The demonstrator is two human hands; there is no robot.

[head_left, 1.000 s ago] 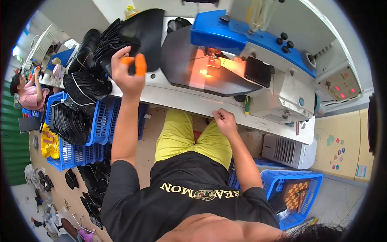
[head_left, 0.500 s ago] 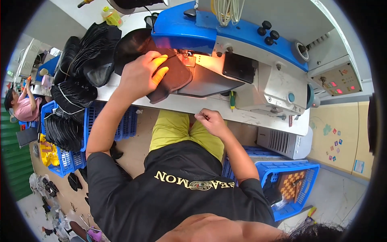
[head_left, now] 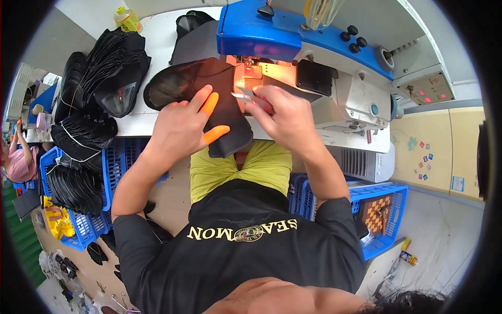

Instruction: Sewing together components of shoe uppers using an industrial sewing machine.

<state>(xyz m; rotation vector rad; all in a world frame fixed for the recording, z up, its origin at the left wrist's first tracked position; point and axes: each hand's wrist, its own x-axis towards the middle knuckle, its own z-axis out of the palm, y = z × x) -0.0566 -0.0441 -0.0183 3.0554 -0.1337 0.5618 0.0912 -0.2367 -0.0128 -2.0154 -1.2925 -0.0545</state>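
Observation:
A black shoe-upper piece [head_left: 230, 120] with a darker rounded end lies by the needle area of a blue-and-white sewing machine [head_left: 259, 34], its near end overhanging the table edge. My left hand [head_left: 180, 123] rests on it with fingers spread. Orange finger cots cover two of its fingertips. In my right hand [head_left: 287, 115] is a pair of thread snips [head_left: 243, 97], closed in my fingers. Their pale metal tips point left, at the right edge of the piece; most of the handle is hidden by my fingers.
Stacks of black pieces [head_left: 117, 73] stand left on the white table [head_left: 151, 123], with tied bundles [head_left: 78, 188] over blue crates. A yellow bottle [head_left: 128, 21] stands far left. At right are a control panel [head_left: 421, 91] and a blue basket [head_left: 384, 238]. Another person [head_left: 23, 157] sits far left.
My left hand has drawn the black piece away from the needle area, toward me. From over my lap, my right hand has risen to its right edge, and the snips now show.

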